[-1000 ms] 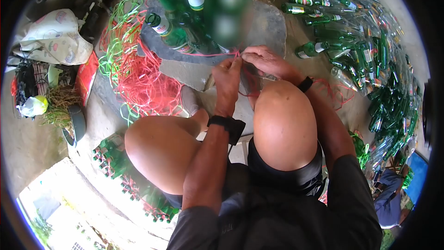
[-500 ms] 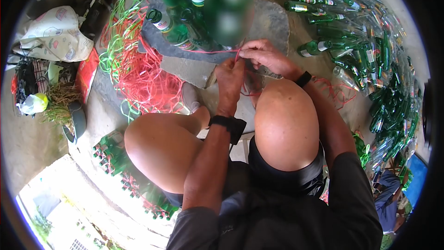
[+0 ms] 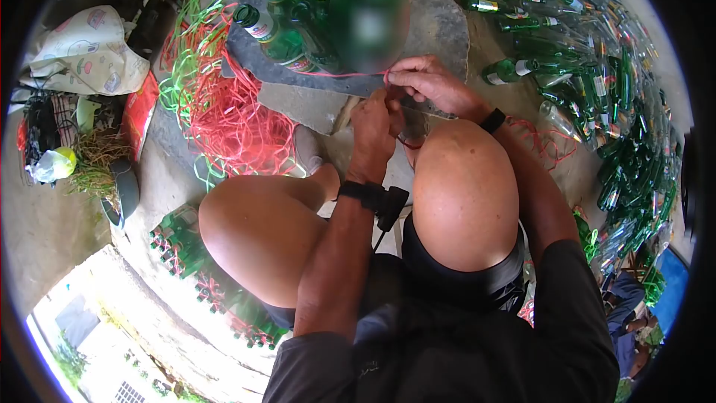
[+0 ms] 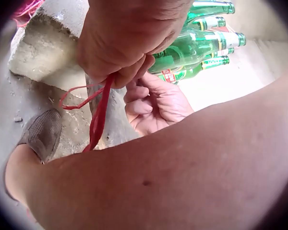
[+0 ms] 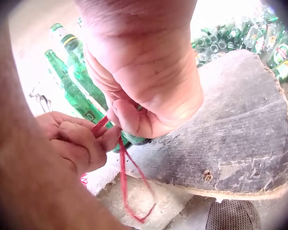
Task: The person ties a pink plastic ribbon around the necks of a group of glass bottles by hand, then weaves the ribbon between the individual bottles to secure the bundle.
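A wide heap of empty green glass bottles lies spread over the concrete floor to the person's right. Ahead of the bare knees sits a flat grey stone slab, and on it stands a tight cluster of upright green glass bottles with white neck labels. To the left of the slab lies a tangled pile of red and green plastic string, with a crumpled pale printed cloth bag farther left. Beside the left knee, bundles of green bottles tied with red string lie on the floor. A grey mesh shoe rests on the floor under the hands.

Both hands meet just in front of the slab, near the bottle cluster. The left hand has its fingers curled, pinching a thin red plastic string that hangs down in a loose loop. The right hand pinches the same string between thumb and fingers, touching the left; a taut length of it runs from the hands towards the standing bottles.
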A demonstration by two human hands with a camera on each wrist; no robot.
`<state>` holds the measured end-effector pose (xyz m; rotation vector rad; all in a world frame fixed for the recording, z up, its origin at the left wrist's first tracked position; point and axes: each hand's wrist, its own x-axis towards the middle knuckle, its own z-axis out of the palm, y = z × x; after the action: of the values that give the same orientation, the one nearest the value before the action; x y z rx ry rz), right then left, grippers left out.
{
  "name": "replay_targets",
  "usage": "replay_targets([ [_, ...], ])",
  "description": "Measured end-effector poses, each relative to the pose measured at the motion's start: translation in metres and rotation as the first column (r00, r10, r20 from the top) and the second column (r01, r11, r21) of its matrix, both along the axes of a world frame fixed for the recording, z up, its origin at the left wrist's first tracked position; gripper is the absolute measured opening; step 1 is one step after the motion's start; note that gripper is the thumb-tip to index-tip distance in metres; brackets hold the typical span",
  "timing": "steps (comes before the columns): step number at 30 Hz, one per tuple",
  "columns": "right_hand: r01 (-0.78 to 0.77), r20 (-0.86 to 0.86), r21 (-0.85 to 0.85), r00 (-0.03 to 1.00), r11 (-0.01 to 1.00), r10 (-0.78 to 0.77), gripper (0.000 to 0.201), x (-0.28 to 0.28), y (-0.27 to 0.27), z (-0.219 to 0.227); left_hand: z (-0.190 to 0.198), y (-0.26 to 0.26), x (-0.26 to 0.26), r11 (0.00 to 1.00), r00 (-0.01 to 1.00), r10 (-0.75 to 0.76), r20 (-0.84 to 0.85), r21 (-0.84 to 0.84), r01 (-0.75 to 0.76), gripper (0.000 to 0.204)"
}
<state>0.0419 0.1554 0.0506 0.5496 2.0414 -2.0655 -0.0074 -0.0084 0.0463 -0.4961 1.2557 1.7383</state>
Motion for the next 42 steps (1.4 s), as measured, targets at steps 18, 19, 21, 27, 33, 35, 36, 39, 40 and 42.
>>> replay_targets([
  [18,0.002,0.045,-0.172,0.999,0.985,0.006,0.028,0.002,0.001,-0.003,-0.013,0.004,0.021,0.99,0.944,0.144,-0.295,0.048,-0.136,0.018],
  [19,0.002,0.043,-0.193,0.999,0.981,0.006,0.028,0.002,0.002,-0.006,-0.009,0.007,0.021,0.985,0.954,0.161,-0.252,-0.017,-0.171,0.02],
  [21,0.004,0.04,-0.214,0.999,0.977,0.005,0.029,0.002,0.002,-0.009,-0.008,0.009,0.021,0.976,0.961,0.18,-0.21,-0.084,-0.202,0.022],
  [27,0.01,0.048,-0.195,0.999,0.981,-0.001,0.032,0.003,0.003,-0.004,-0.023,0.013,0.026,0.964,0.834,0.203,-0.512,-0.045,-0.262,0.021],
  [33,0.0,0.006,-0.076,1.0,0.997,0.0,0.029,0.003,-0.001,0.001,-0.02,0.009,0.026,0.961,0.652,0.118,-0.749,-0.079,-0.264,0.019],
  [35,0.016,-0.018,-0.058,1.0,0.998,-0.018,0.03,0.005,-0.003,0.003,-0.021,0.008,0.025,0.958,0.514,0.022,-0.858,-0.128,-0.255,0.017],
  [36,0.019,-0.018,-0.059,1.0,0.998,-0.02,0.03,0.005,-0.002,0.002,-0.023,0.007,0.024,0.959,0.514,0.02,-0.858,-0.129,-0.253,0.017],
  [39,-0.028,-0.054,-0.068,0.998,0.997,0.025,0.031,0.004,0.003,-0.001,-0.025,0.004,0.021,0.954,0.286,-0.092,-0.954,-0.167,-0.251,0.016],
  [40,-0.04,-0.084,-0.057,0.996,0.998,0.036,0.03,0.004,0.003,-0.003,-0.023,0.003,0.02,0.955,0.263,-0.118,-0.958,-0.182,-0.233,0.016],
  [42,-0.051,-0.114,-0.047,0.992,0.998,0.045,0.029,0.005,0.003,-0.007,-0.021,0.001,0.018,0.957,0.239,-0.145,-0.96,-0.197,-0.214,0.016],
])
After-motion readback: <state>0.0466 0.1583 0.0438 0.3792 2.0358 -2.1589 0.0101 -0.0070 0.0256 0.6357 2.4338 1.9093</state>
